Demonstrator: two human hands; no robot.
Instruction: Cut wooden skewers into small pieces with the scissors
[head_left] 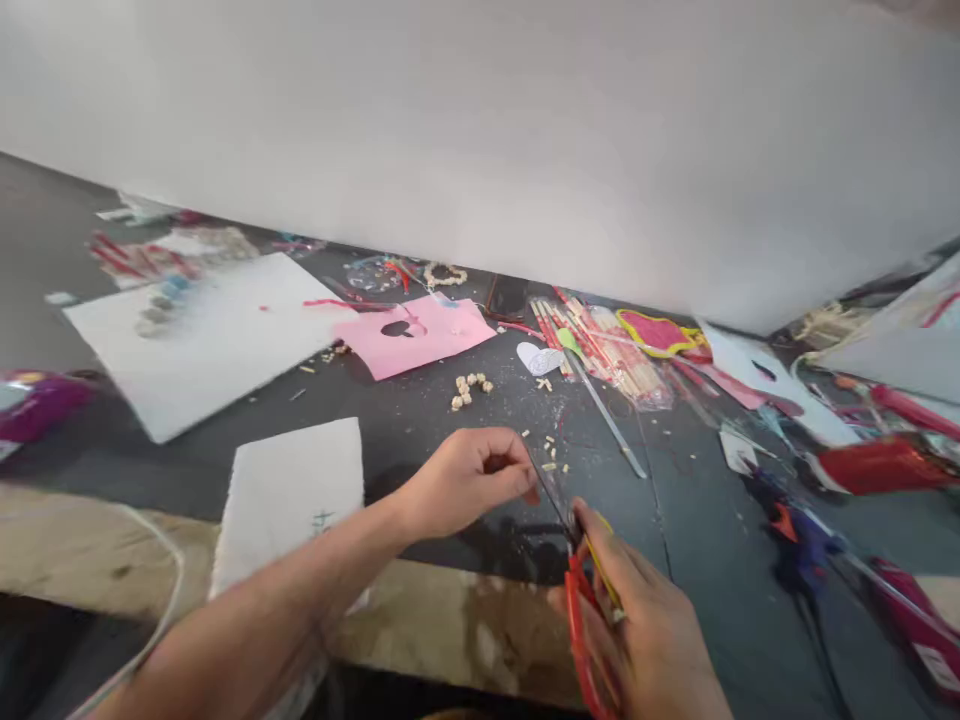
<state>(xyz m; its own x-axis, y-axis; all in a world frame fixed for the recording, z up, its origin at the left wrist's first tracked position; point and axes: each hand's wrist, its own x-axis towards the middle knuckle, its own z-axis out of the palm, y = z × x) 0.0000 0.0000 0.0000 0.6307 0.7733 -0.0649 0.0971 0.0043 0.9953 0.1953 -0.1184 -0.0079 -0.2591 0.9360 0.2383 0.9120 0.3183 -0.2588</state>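
Red-handled scissors [576, 612] sit in my right hand [637, 610], over the bench's [420, 425] near edge.
My left hand [480, 480] curls, thumb to fingers, beside the blades [555, 505]; I cannot tell whether it grips anything. Small pale bits [550, 467] lie just beyond, cream clusters [469, 388] and a pink sheet [446, 335] farther back.
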